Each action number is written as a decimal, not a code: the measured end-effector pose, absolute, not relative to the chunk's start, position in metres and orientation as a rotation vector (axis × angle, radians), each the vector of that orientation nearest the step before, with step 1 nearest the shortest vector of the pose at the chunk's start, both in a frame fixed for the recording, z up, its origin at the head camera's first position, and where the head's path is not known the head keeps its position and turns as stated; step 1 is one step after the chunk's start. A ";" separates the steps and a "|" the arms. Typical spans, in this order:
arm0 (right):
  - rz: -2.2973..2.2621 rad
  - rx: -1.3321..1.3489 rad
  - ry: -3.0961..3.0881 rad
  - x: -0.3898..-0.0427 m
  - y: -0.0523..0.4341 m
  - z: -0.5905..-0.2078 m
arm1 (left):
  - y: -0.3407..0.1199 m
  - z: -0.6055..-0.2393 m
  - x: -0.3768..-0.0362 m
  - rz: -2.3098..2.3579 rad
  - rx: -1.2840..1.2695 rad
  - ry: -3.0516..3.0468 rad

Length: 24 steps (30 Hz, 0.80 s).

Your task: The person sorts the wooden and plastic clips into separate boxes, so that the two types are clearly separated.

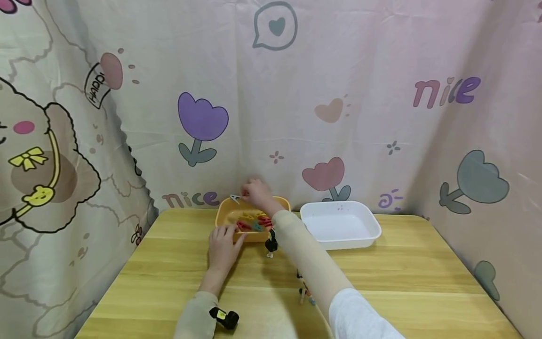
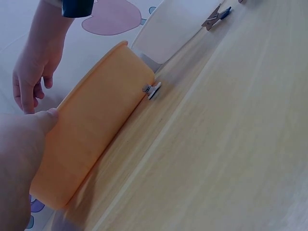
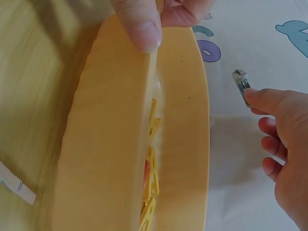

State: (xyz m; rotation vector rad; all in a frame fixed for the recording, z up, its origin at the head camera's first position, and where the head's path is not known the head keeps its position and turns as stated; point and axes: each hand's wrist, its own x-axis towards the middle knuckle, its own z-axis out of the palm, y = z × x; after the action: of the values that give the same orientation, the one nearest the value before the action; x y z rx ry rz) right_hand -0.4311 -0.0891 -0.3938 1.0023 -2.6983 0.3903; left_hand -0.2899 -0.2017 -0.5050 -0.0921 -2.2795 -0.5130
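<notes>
Pink cloth with tulips hangs behind my yellow wooden table. On it, near the back, sits the orange tub, and inside lie little clips, yellow, red and blue. My left hand holds the tub's near wall, thumb curled over the rim. My right hand is up over the far rim and pinches a small silver clip with my fingertips. Just beside the tub on the right sits the white tray, and I see nothing in it. So I think the sorting has only begun, with most clips left in the tub. More clips lie loose on the table under my right arm.
</notes>
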 end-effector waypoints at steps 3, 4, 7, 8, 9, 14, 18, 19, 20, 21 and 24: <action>0.378 0.996 -2.708 -0.430 -0.090 -0.394 | -0.201 -0.505 -0.290 -0.508 -0.093 -2.281; 0.377 0.992 -2.712 -0.430 -0.090 -0.394 | -0.201 -0.505 -0.290 -0.507 -0.091 -2.280; 0.379 0.982 -2.743 -0.428 -0.090 -0.396 | -0.201 -0.506 -0.291 -0.502 -0.088 -2.278; 0.397 0.980 -2.758 -0.428 -0.090 -0.397 | -0.201 -0.507 -0.291 -0.500 -0.088 -2.277; 0.414 0.977 -2.777 -0.427 -0.090 -0.398 | -0.201 -0.507 -0.291 -0.501 -0.088 -2.276; 0.502 0.968 -2.849 -0.426 -0.089 -0.403 | -0.201 -0.507 -0.292 -0.515 -0.091 -2.278; 0.491 0.960 -2.844 -0.426 -0.088 -0.404 | -0.202 -0.507 -0.292 -0.526 -0.087 -2.283; 0.483 0.959 -2.836 -0.426 -0.088 -0.404 | -0.202 -0.507 -0.292 -0.528 -0.085 -2.283; 0.472 0.961 -2.828 -0.426 -0.088 -0.404 | -0.202 -0.507 -0.292 -0.527 -0.083 -2.282; 0.466 0.963 -2.820 -0.426 -0.087 -0.404 | -0.202 -0.507 -0.292 -0.525 -0.083 -2.280; 0.459 0.977 -2.795 -0.424 -0.085 -0.403 | -0.201 -0.508 -0.291 -0.513 -0.084 -2.281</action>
State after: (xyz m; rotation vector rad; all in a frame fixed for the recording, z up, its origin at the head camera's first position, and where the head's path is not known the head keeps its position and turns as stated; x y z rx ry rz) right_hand -0.4242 -0.0850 -0.4029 0.9770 -2.7950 0.4588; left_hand -0.2910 -0.2008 -0.5077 -0.0836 -2.2812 -0.5133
